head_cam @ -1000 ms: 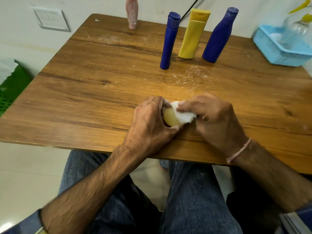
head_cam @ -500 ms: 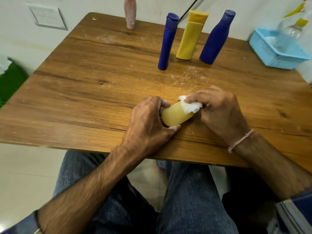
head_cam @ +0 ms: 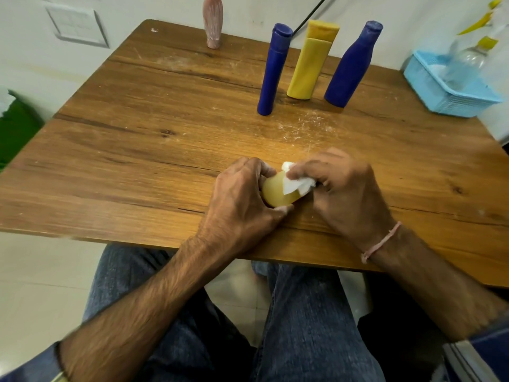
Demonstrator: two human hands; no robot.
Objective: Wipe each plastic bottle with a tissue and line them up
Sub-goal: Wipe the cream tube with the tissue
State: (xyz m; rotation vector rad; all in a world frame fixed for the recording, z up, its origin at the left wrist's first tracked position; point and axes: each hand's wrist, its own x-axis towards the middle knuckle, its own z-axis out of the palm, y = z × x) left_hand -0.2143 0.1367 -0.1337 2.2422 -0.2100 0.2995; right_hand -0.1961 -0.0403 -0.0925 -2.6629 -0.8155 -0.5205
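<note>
While my left hand grips the pale yellow plastic bottle lying on its side just below the frame's centre, my right hand pinches a crumpled white tissue against its upper side. Both rest on the brown wooden table. Toward the upper right stand a slim blue bottle, a yellow flat-capped bottle and a curved blue bottle, close together in a row. A ribbed pink bottle stands apart at the top, left of them.
</note>
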